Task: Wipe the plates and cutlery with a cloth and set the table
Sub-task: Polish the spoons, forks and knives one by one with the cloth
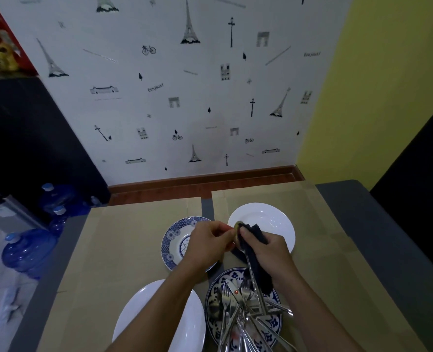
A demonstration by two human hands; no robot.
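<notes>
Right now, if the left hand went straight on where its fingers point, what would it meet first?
Probably the dark cloth that the right hand wraps on the spoon; the left hand nearly touches it.

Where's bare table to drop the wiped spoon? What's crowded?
Free: cardboard left of the blue-rimmed plate and near white plate, out to the left edge; also the wide strip right of the far white plate and cutlery plate. Crowded: the middle, four plates close together, left hand on the spoon and right hand on the cloth above them.
</notes>
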